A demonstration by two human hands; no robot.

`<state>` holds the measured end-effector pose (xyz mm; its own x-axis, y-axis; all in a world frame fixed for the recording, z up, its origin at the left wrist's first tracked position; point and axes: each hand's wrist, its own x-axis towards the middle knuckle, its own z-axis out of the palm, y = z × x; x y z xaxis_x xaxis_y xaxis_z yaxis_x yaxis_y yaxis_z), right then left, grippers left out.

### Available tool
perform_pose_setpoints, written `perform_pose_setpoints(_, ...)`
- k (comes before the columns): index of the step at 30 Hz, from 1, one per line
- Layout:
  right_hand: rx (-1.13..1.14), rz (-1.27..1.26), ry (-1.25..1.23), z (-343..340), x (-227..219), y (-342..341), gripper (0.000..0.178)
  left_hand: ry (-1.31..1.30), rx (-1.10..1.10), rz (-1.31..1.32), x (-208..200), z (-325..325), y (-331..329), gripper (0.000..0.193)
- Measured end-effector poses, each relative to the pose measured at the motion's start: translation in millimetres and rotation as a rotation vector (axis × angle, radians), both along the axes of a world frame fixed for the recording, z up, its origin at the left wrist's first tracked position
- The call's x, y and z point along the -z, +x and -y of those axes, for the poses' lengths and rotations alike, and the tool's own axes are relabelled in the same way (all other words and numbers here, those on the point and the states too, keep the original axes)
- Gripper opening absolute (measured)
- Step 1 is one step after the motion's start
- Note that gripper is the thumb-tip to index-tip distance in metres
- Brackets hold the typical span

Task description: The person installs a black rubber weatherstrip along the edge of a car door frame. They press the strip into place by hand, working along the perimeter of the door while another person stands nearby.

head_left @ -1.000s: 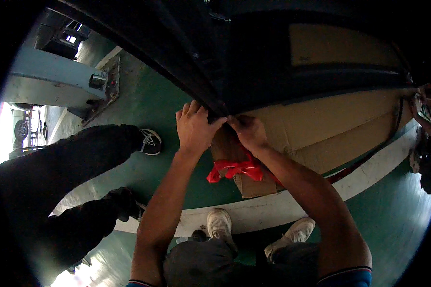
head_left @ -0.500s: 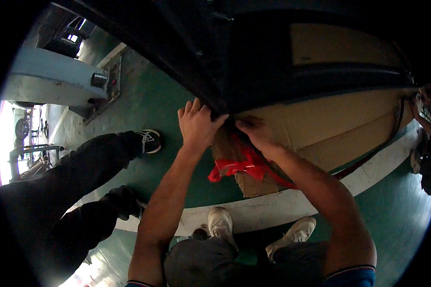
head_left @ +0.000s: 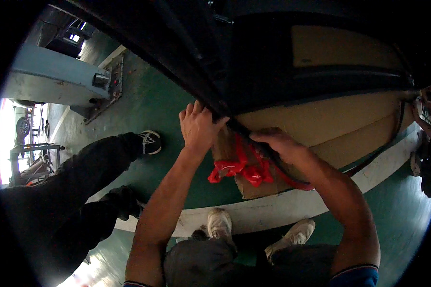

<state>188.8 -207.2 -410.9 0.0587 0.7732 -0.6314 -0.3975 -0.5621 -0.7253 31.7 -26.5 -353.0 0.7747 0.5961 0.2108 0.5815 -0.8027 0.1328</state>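
A dark frame (head_left: 170, 64) slants down from the upper left to a corner in front of me. Along its edge runs a black rubber-like strip (head_left: 242, 130), which curves away to the right below the corner. My left hand (head_left: 196, 128) is closed over the frame's edge, its thumb pressed on the strip near the corner. My right hand (head_left: 281, 144) grips the strip a little further along, its fingertips partly hidden. Crumpled red plastic (head_left: 246, 170) hangs beneath the strip, against a torn cardboard piece (head_left: 256, 187).
Large cardboard sheets (head_left: 349, 117) cover the panel at the right. Another person's dark-trousered legs (head_left: 96, 158) and shoe (head_left: 151, 142) are close on my left. Behind them stands a pale post (head_left: 57, 79) with a base plate. A white line (head_left: 254, 213) crosses the green floor.
My right hand has moved right and slightly down, away from the corner, exposing more of the black strip between my hands. My left hand stays almost in place.
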Motion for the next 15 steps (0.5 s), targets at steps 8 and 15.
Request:
perform_pose_setpoints(8,-0.185,1.308,0.149,-15,-20,-10,0.032,0.03,0.02,0.011,5,1,-1,0.044)
perform_pose_setpoints(15,-0.253,1.245,0.047,-22,-25,-5,0.035,0.009,0.001,-0.011,9,1,1,0.043)
